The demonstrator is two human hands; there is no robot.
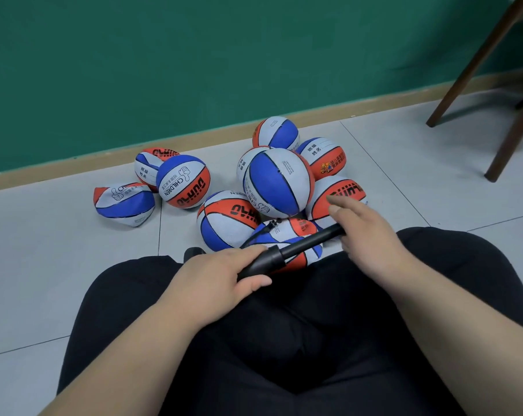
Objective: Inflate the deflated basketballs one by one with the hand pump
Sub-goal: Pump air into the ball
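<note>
Basketballs (276, 181) sit heaped on the floor (59, 250) near its wall edge, some round, several flat. One flat ball (287, 235) lies btwn my knees (449, 250) so it can't roll. The hand pump (287, 253) lies across it, and the hose (272, 225) apparently runs to its valve. Left hand (224, 277) wraps the barrel (255, 265) to steady it. Right hand (368, 235) grips the plunger end, index & thumb loose. The rod (311, 240) is drawn out, prob. ready for a push stroke.
</note>
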